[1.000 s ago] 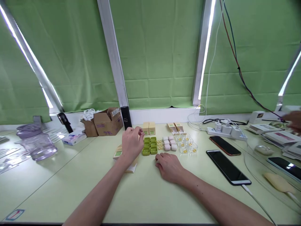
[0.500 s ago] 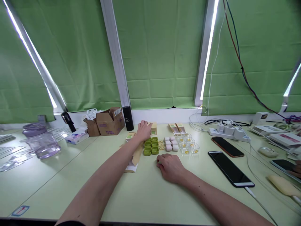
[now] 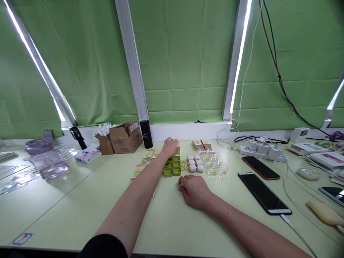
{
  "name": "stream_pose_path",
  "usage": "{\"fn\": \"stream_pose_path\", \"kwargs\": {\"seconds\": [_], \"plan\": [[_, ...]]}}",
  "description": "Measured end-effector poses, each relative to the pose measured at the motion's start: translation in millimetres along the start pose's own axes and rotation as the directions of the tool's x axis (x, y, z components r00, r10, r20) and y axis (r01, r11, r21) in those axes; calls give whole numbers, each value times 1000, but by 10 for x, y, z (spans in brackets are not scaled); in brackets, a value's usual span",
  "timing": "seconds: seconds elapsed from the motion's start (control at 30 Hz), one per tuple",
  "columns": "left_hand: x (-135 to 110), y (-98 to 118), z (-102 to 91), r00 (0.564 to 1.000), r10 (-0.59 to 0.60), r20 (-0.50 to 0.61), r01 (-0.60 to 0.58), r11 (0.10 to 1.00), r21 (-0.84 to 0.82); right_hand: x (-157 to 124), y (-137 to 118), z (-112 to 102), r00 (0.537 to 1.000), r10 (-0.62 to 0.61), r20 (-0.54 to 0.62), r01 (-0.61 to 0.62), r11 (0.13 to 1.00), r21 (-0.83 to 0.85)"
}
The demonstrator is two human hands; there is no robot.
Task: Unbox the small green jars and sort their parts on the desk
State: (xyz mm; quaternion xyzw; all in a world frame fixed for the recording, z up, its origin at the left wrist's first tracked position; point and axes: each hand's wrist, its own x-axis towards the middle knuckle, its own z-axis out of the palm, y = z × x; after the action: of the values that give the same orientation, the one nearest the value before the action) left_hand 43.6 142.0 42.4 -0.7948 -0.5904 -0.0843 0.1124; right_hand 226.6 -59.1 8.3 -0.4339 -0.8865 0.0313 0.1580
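My left hand reaches far over the table, its bent fingers on a small folded cardboard piece; the fingertips are hidden. More folded cardboard pieces with green windows lie left of it, partly behind my forearm. Just in front of it stand several green square cups in rows. Small yellow squares, pale pink-white rounded blocks and clear cups with yellow centres sit to the right. My right hand rests on the table near the cups, fingers curled, with nothing visible in them.
Two folded cardboard pieces lie behind the clear cups. At right are two phones, a power strip and cables. A cardboard box, a black cylinder and a purple bottle stand at left.
My left hand has moved right, onto the folded cardboard piece, and its forearm has swung right, uncovering pieces at left. My right hand stays put. Another person's hand at far right has left view.
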Motion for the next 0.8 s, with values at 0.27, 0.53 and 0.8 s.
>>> {"fn": "stream_pose_path", "kwargs": {"seconds": [0.27, 0.53, 0.8], "plan": [[-4, 59, -230, 997, 34, -66, -40, 995, -96, -5, 4, -13, 1000, 12, -16, -12, 1000, 9], [-288, 200, -886, 965, 157, -211, -204, 953, -223, 21, 275, -131, 928, 39, -370, -17, 998, 64], [-1258, 474, -1135, 947, 219, -234, -311, 803, -509, 110, 680, -490, 706, 327, -628, -101, 924, 368]]}}
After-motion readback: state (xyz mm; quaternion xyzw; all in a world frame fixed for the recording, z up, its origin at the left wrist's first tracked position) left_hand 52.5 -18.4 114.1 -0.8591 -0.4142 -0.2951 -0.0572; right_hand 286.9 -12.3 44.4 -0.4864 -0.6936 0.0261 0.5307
